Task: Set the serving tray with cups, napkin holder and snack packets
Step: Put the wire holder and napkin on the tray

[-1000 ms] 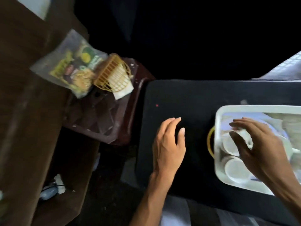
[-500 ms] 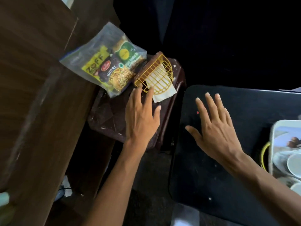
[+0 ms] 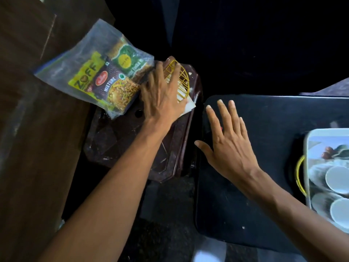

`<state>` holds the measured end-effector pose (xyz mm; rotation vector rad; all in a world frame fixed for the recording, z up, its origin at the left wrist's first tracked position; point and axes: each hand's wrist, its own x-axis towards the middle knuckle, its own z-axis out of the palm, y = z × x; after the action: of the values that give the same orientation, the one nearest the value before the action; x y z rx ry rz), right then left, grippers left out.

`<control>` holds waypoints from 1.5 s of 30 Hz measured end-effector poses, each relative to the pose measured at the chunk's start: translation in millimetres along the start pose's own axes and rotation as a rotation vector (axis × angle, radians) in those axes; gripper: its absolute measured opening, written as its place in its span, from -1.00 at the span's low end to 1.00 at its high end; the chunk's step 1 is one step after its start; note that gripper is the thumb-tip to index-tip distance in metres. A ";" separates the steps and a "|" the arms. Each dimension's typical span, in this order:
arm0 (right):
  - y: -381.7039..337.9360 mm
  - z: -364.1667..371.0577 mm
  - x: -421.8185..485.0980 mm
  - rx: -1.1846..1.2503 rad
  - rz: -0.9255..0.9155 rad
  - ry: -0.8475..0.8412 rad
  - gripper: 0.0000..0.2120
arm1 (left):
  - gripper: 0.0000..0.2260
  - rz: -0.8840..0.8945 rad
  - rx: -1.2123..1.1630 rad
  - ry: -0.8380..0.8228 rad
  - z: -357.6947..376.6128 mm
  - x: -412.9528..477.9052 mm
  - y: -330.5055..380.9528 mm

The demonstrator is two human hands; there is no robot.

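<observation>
A clear bag of snack packets lies at the far left of a dark brown plastic stool. Beside it stands a yellow wire napkin holder with white napkins inside. My left hand lies over the holder with spread fingers touching its wire top; no closed grip shows. My right hand hovers flat with straight fingers over the black table and holds nothing. At the right edge, the white serving tray carries white cups, partly cut off by the frame.
A brown wooden cabinet fills the left side, close to the stool. A yellow curved handle sticks out at the tray's left side. A dark gap of floor separates stool and black table. The background is black.
My left hand has moved forward from the stool's middle onto the napkin holder. My right hand left the cups in the tray a second ago and now hovers over the black table.
</observation>
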<state>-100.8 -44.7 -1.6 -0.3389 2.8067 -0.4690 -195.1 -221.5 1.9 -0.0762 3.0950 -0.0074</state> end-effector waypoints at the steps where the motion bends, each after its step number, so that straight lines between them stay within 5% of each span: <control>1: 1.6 -1.3 -2.4 0.011 0.003 -0.005 -0.21 | -0.17 0.003 -0.003 0.017 -0.5 1.7 -1.7; 10: 15.0 -20.2 -19.7 0.210 0.024 0.087 -0.28 | -0.12 -0.156 -0.313 0.185 -33.9 -4.7 -23.9; 15: 19.6 -45.1 -33.5 0.763 0.128 0.262 -0.54 | -0.25 -0.238 -0.885 0.290 -60.0 -53.2 -9.3; 21: 47.2 -83.9 -70.7 1.216 0.218 0.114 -0.57 | -0.38 -0.276 -1.380 0.156 -70.7 -129.9 81.2; 26: 102.6 -104.8 -128.4 1.195 0.217 0.010 -0.60 | -0.39 -0.291 -1.539 -0.018 -63.5 -180.9 170.3; 32: 189.5 -133.0 -198.1 1.108 0.349 0.154 -0.68 | -0.37 -0.272 -1.608 -0.221 -67.5 -212.6 285.0; 36: 249.8 -157.0 -229.9 1.077 0.456 0.286 -0.69 | -0.32 -0.277 -1.445 -0.270 -75.3 -219.2 366.8; 41: 317.2 -172.7 -257.6 0.869 0.542 0.402 -0.66 | -0.51 -0.224 -1.509 -0.391 -75.6 -220.4 462.3; 45: 367.1 -161.4 -266.0 0.783 0.627 0.386 -0.67 | -0.64 -0.381 -1.702 -0.651 -66.2 -212.1 511.7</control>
<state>31.7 410.9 78.8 0.8314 2.5659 -1.4824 -11.7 300.2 74.6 -0.5272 1.5803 1.9739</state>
